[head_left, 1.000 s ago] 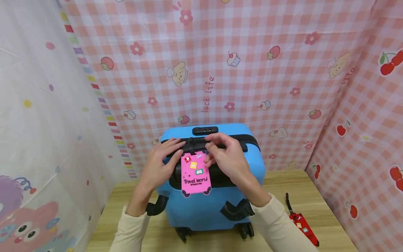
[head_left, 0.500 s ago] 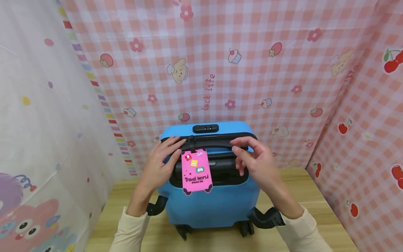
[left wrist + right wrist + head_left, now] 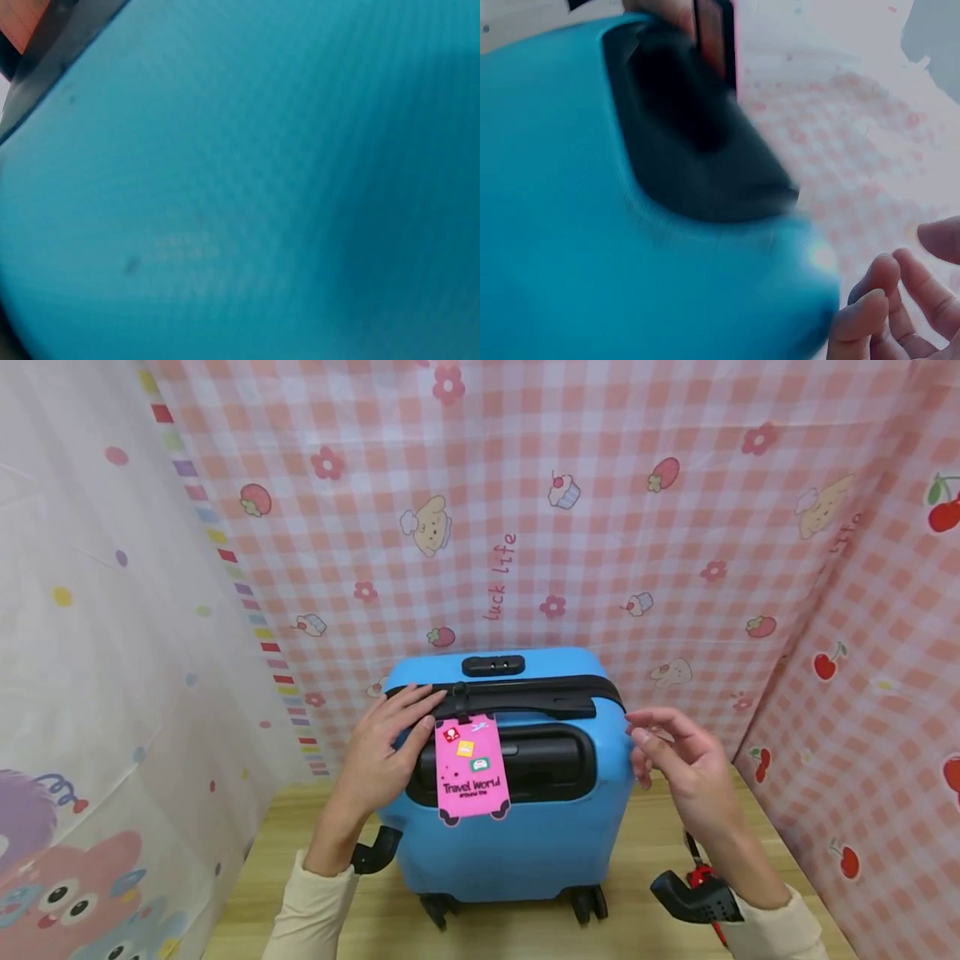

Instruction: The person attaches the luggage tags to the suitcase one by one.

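A blue suitcase (image 3: 517, 852) stands upright on its wheels in the middle of the head view. From the black carry handle (image 3: 525, 700) on its top hangs a pink luggage tag (image 3: 472, 768) printed "Travel World", attached by a black strap. My left hand (image 3: 386, 743) rests on the handle's left end, fingers extended and thumb near the tag's upper corner. My right hand (image 3: 686, 760) is off the suitcase's right side, holding nothing, fingers loosely bent; its fingertips (image 3: 870, 300) show in the right wrist view. The left wrist view holds mostly blue shell (image 3: 225, 180).
A red luggage tag (image 3: 702, 875) lies on the wooden table (image 3: 300, 877) at the right, partly hidden behind my right wrist's black camera mount (image 3: 693, 900). A pink checked curtain (image 3: 487, 510) hangs behind the suitcase, with more cloth at both sides.
My right hand has left the pink luggage tag and moved right, along the handle and past the suitcase's edge. The left hand has stayed on the handle.
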Motion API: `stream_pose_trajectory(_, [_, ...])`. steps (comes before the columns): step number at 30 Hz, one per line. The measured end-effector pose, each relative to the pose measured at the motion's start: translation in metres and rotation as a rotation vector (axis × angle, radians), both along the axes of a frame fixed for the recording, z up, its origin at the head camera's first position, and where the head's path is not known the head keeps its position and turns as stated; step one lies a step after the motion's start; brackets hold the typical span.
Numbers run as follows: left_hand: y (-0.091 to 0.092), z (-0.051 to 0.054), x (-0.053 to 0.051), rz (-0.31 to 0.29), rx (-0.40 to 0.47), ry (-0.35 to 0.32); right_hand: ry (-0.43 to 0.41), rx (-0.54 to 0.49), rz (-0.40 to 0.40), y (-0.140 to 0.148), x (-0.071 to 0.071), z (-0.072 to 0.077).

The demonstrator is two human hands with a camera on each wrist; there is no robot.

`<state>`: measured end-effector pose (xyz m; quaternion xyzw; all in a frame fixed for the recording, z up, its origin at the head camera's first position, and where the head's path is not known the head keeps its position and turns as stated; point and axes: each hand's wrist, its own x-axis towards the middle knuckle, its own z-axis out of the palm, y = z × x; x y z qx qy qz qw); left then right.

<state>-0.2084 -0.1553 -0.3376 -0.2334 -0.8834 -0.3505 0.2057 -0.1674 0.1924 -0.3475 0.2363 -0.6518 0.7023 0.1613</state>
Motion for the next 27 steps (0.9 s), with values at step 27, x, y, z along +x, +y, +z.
stream_pose_trajectory(27, [0.0,0.0,0.0,0.012,0.0,0.0,-0.328,0.25,-0.308,0.113,-0.01,-0.12])
